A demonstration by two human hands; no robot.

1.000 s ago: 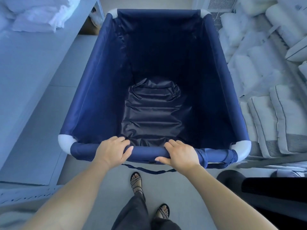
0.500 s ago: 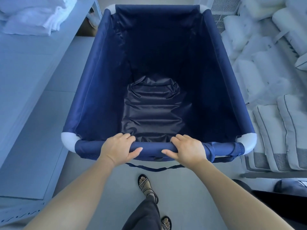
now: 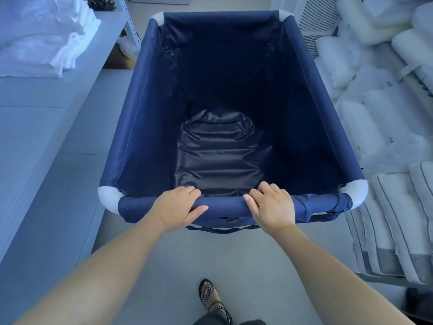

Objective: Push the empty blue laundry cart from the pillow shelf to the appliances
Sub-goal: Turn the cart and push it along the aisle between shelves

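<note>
A sandalled foot (image 3: 212,299) stands nearest on the grey floor. Stacked pillows (image 3: 375,127) crowd the right, just beside the blue cart (image 3: 140,113). A pale table (image 3: 35,137) with heaped white linen (image 3: 42,38) runs along the left. Between them the cart is empty, its dark liner wrinkled and its corners capped white. The left hand (image 3: 174,208) and right hand (image 3: 271,207) grip its near rail (image 3: 225,205), fingers curled over it.
</note>
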